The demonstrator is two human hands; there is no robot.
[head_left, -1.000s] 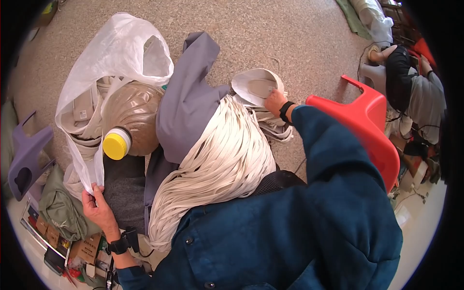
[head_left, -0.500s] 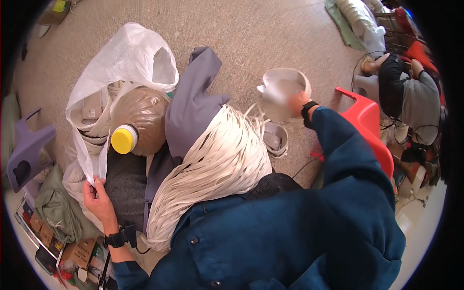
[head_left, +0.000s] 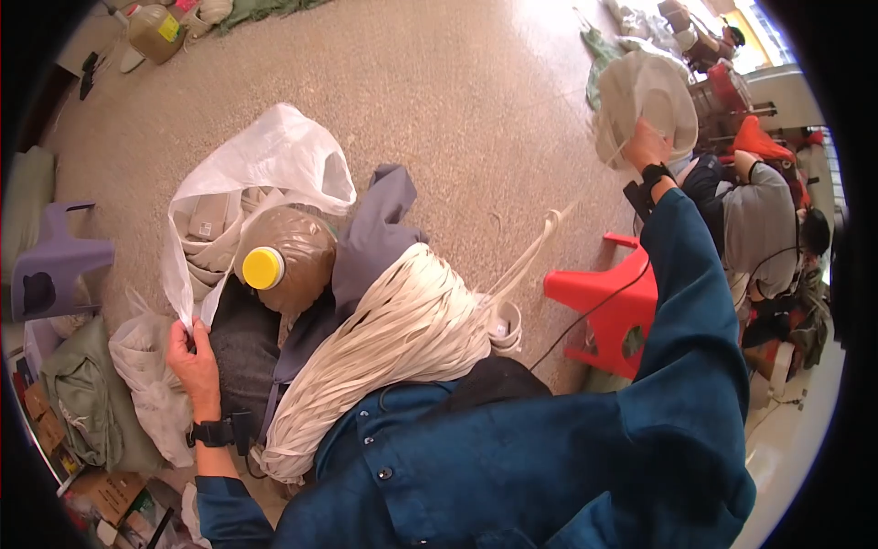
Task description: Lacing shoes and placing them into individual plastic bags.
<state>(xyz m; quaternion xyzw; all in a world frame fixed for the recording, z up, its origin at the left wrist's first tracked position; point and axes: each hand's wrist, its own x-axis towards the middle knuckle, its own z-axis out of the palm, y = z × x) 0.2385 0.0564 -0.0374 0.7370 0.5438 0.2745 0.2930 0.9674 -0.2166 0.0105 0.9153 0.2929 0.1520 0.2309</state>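
My left hand (head_left: 193,366) pinches the lower edge of a white plastic bag (head_left: 261,146). Cream rolls of strip (head_left: 208,220) show through the bag's mouth. Beside it a clear plastic jug (head_left: 297,252) of brownish contents, with a yellow cap, leans towards me. At the upper right, my right hand (head_left: 647,146) is closed on the rim of a round, hollow cream coil of strip (head_left: 631,110), held up off the floor. Across my lap lies a thick bundle of flat cream strips (head_left: 393,339), its loose ends trailing rightward. A small cream roll (head_left: 505,329) rests by the bundle.
A red plastic stool (head_left: 604,306) is right of me, with a black cable across it. At the left are a purple stool (head_left: 59,256) and a green cloth sack (head_left: 87,393). A seated person (head_left: 768,220) is at the far right. Another jug (head_left: 155,35) stands upper left.
My right hand has lifted the cream coil from the floor and carried it up and to the right. My left hand keeps its pinch on the bag. The whole view has shifted.
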